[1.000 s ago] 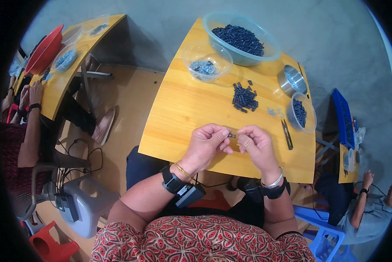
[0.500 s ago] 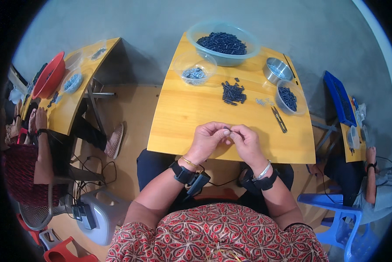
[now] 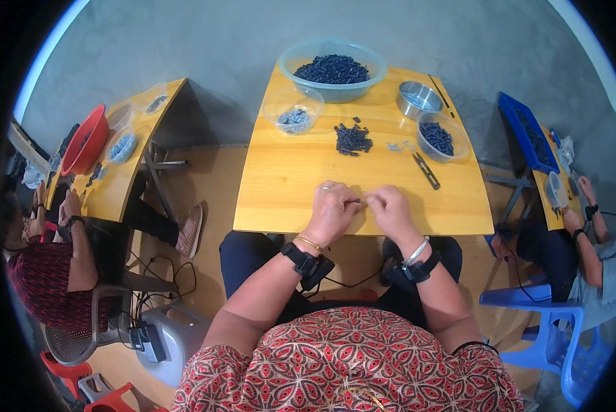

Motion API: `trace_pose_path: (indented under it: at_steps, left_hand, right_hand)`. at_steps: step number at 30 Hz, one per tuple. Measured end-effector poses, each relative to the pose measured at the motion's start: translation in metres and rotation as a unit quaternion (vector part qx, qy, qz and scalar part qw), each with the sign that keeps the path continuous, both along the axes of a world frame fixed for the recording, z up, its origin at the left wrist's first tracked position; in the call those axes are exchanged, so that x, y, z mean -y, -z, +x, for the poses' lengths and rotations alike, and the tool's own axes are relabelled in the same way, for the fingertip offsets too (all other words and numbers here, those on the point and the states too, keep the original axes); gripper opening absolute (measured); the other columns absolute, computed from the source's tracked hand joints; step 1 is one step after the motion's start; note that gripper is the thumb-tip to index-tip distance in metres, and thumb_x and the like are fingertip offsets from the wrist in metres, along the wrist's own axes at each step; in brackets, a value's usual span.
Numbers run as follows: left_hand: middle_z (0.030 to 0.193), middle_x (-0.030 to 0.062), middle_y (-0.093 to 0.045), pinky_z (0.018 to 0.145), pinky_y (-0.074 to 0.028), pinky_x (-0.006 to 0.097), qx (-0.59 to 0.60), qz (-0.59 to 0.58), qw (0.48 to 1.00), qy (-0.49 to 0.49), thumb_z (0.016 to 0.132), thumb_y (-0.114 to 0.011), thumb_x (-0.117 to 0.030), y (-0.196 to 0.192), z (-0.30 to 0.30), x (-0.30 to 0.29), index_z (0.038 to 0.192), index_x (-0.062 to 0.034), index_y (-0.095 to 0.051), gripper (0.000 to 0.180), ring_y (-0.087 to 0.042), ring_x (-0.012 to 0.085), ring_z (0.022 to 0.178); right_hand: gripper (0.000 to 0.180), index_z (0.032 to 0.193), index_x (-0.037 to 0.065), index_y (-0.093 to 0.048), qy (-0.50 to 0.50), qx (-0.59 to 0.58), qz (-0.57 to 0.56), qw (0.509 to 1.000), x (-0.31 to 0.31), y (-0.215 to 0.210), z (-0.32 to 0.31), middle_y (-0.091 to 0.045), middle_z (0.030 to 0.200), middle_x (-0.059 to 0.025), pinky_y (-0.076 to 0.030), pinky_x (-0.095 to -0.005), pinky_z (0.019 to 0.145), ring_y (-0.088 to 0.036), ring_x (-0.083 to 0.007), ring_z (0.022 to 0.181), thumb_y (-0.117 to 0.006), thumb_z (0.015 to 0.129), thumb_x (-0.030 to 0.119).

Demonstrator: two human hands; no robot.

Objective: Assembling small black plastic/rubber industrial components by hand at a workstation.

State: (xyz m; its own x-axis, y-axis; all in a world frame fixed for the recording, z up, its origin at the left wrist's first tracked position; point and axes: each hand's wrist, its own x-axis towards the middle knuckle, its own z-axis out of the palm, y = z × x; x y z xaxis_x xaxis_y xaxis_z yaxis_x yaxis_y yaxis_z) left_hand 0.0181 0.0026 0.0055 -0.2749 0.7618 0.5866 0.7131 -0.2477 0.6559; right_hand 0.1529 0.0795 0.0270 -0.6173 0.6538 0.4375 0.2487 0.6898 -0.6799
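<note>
We read this as the fitting step of a small assembly job: our left hand and right hand meet at the near edge of the yellow wooden surface, fingertips drawn together around a small piece that sits between them, mostly hidden, so we cannot tell its shape or colour. Both hands are curled nearly shut in a pinch, the left with a ring showing on one finger, the right with its thumb and forefinger pressed toward the left. The piece itself lies just above the surface, right at the meeting of the fingers, and is well apart from the stock it seems to come from: a loose pile of dark parts lies farther out in the middle of the surface, a large clear bowl of dark parts stands at the far edge, a smaller clear bowl of pale bits just left of the pile, a metal bowl and another clear bowl of dark parts to the right. A pair of small snips lies near the right hand, untouched. In our judgement, the next move calls for a steady, fine pinch and good alignment, since the piece is tiny and easily dropped.
</note>
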Motion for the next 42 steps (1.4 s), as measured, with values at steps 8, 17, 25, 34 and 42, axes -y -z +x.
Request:
trace_pose_path:
  at_steps: [8,17,25,34,42]
  left_hand:
    - [0.066,0.0093,-0.058,0.068,-0.039,0.037,-0.057,-0.021,0.998,-0.023,0.063,-0.065,-0.007,0.001,0.007,0.005,0.064,-0.0044,-0.062,0.004,-0.053,0.0275,0.068]
    - [0.064,0.0067,-0.055,0.073,-0.034,0.036,-0.041,-0.04,0.997,-0.057,0.063,-0.06,-0.006,0.004,0.011,0.008,0.059,-0.0071,-0.058,0.005,-0.052,0.025,0.069]
    - [0.064,0.0072,-0.055,0.07,-0.034,0.036,-0.026,-0.047,0.997,-0.055,0.062,-0.059,-0.004,0.005,0.01,0.005,0.057,-0.007,-0.056,0.006,-0.052,0.0258,0.068]
    - [0.062,0.0084,-0.057,0.063,-0.039,0.036,-0.015,-0.025,0.998,-0.061,0.064,-0.064,-0.007,0.001,0.01,0.007,0.061,-0.0044,-0.058,0.008,-0.053,0.0254,0.063]
    - [0.07,0.002,-0.06,0.066,-0.043,0.023,0.583,-0.028,0.807,0.088,0.08,-0.062,-0.01,-0.044,0.0,0.035,0.073,-0.0032,-0.062,0.01,-0.053,0.009,0.068]
  right_hand:
    - [0.01,0.08,0.003,-0.059,0.055,-0.11,-0.048,0.991,-0.025,0.025,-0.062,-0.061,0.072,-0.0144,-0.044,-0.0419,0.067,-0.056,-0.0325,0.073,-0.05,0.076,0.005]
    - [0.009,0.06,0.009,-0.052,0.052,-0.003,0.1,0.994,-0.023,0.033,-0.063,-0.054,0.063,-0.0083,-0.036,-0.041,0.062,-0.047,-0.0299,0.069,-0.048,0.066,0.003]
    - [0.01,0.059,0.009,-0.051,0.079,0.041,0.131,0.987,-0.019,0.027,-0.065,-0.049,0.065,-0.0086,-0.035,-0.0416,0.063,-0.046,-0.0293,0.07,-0.049,0.069,0.007]
    - [0.011,0.069,0.005,-0.056,0.067,-0.01,0.012,0.998,-0.03,0.037,-0.06,-0.058,0.076,-0.0104,-0.042,-0.0382,0.066,-0.053,-0.0274,0.073,-0.047,0.072,0.001]
    - [0.02,0.1,0.0,-0.049,-0.089,-0.127,-0.079,0.985,0.042,-0.032,-0.01,-0.055,0.078,-0.0097,-0.046,-0.0286,0.065,-0.055,-0.018,0.07,-0.052,0.081,0.002]
